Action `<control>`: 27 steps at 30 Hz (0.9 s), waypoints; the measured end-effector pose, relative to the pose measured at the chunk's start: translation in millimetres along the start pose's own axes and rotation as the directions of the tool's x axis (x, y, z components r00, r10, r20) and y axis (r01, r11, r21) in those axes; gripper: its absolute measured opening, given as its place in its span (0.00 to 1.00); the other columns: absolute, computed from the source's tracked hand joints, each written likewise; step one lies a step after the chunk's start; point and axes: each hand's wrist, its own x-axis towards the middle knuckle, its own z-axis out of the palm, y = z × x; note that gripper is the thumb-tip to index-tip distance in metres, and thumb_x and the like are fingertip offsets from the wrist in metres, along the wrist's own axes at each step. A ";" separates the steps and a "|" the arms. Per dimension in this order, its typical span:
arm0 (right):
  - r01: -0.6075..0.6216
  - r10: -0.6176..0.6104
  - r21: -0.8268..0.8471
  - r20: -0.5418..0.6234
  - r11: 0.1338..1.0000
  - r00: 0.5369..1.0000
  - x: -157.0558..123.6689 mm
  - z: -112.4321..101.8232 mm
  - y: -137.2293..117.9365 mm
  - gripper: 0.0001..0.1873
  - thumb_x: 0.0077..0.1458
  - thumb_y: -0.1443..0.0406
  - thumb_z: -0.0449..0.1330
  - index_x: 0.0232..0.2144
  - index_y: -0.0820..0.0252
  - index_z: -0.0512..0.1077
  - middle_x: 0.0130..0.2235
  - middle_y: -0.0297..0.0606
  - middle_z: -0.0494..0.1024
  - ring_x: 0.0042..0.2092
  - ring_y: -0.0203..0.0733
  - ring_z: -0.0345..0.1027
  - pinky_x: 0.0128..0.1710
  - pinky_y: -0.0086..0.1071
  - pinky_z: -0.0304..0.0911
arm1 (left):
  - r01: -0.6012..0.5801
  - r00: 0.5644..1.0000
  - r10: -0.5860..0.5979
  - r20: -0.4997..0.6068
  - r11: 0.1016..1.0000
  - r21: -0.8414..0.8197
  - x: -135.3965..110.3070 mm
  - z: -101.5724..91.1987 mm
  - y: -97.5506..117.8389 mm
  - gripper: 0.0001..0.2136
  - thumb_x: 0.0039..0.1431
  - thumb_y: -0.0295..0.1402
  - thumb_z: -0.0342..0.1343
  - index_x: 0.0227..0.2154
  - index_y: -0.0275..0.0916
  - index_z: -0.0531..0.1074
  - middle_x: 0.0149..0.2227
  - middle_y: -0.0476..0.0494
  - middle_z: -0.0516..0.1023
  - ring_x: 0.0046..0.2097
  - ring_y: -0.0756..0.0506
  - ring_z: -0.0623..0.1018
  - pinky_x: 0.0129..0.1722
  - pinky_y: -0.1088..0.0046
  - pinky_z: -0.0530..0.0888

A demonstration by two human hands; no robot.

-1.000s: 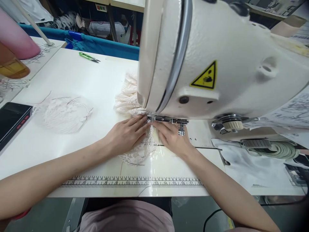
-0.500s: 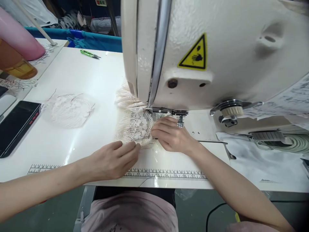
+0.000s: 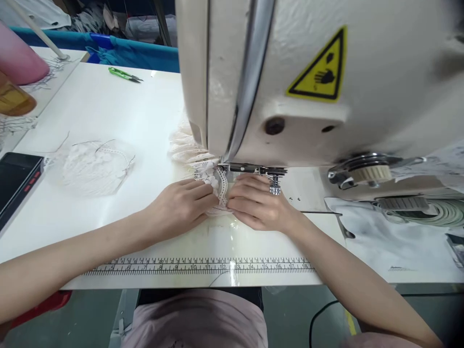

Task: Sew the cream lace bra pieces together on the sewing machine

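Note:
A cream lace piece [image 3: 188, 145] with a scalloped, holed edging lies under the head of a sewing machine [image 3: 224, 72]. On its left part rests my left hand [image 3: 184, 205], fingers bent together and pressing on the lace. My right hand [image 3: 259, 203] is at the edging's right side, close under the machine's needle area, with fingertips closed at the lace's edge. The needle and presser foot are mostly hidden behind the machine head and the fingers.
A second lace piece [image 3: 96, 166] with loose dark threads lies to the left. Green thread snips [image 3: 125, 75] lie farther back. A black device [image 3: 20, 181] sits at the left edge. A printed ruler [image 3: 195, 266] runs along the front; white fabric [image 3: 391, 237] lies right.
My left hand has moved up and right onto the lace, covering much of it. My right hand stays almost in place. The view has shifted closer to the machine.

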 end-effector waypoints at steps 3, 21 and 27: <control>-0.063 0.066 -0.069 0.034 0.996 0.997 -0.6 2.4 -2.4 0.08 0.62 0.62 0.56 0.43 0.56 0.70 0.47 0.35 0.78 0.48 0.40 0.71 0.46 0.38 0.66 | -0.026 0.993 0.029 -0.111 0.999 0.027 -2.1 9.5 0.7 0.07 0.62 0.21 0.50 0.33 0.35 0.71 0.28 0.46 0.73 0.29 0.47 0.71 0.30 0.70 0.68; -0.046 0.046 0.015 -0.011 0.999 0.999 -1.9 5.9 -0.6 0.13 0.56 0.73 0.61 0.43 0.55 0.71 0.41 0.29 0.82 0.42 0.34 0.76 0.53 0.36 0.71 | -0.035 0.986 0.057 -0.159 0.990 0.138 -10.4 18.1 -0.1 0.10 0.64 0.25 0.49 0.45 0.30 0.72 0.49 0.39 0.79 0.52 0.41 0.78 0.49 0.65 0.79; -0.021 0.026 0.051 -0.092 0.998 0.995 5.5 3.2 0.1 0.11 0.55 0.74 0.62 0.41 0.60 0.71 0.39 0.33 0.82 0.42 0.35 0.76 0.53 0.34 0.72 | -0.033 0.983 0.056 -0.175 0.991 0.132 -7.0 17.3 -0.7 0.11 0.64 0.24 0.49 0.46 0.29 0.72 0.48 0.38 0.80 0.52 0.41 0.78 0.48 0.66 0.80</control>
